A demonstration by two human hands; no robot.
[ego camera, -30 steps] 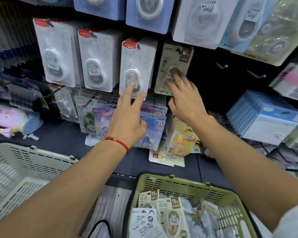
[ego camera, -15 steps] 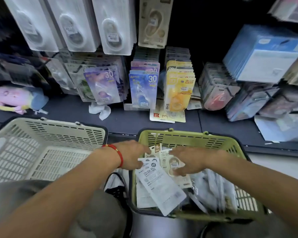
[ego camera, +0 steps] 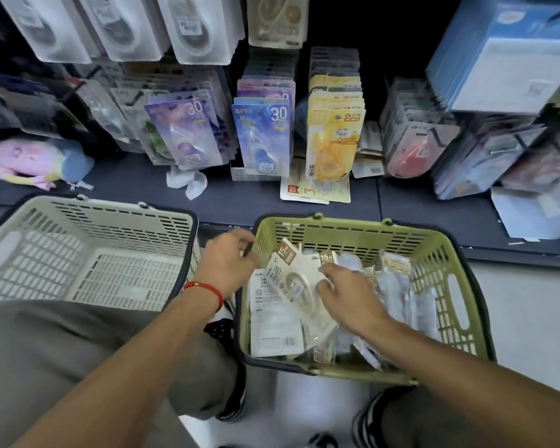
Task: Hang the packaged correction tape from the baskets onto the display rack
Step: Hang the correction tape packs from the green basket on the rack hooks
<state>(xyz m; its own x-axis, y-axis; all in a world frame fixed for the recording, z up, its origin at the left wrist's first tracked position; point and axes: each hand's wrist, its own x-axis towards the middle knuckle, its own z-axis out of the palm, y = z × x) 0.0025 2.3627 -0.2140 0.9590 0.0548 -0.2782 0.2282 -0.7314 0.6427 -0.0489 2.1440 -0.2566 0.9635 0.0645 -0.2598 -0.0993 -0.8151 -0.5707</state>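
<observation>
Both hands reach into the green basket (ego camera: 434, 250) on the floor. The right hand (ego camera: 346, 292) pinches a beige correction tape pack (ego camera: 293, 279) lying tilted atop the heap, near the basket's far left corner. The left hand (ego camera: 227, 263), fingers curled, sits at the basket's left rim; whether it grips anything is unclear. Just left stands a white basket (ego camera: 88, 221). Beyond both rims runs the dark shelf (ego camera: 136, 185), under crowded hanging packs (ego camera: 262, 137).

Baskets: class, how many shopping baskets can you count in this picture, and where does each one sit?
2. A cream basket sits on the left and holds nothing visible; a green basket on the right holds the packaged correction tape. No others show, though the frame edges may hide more.
</observation>
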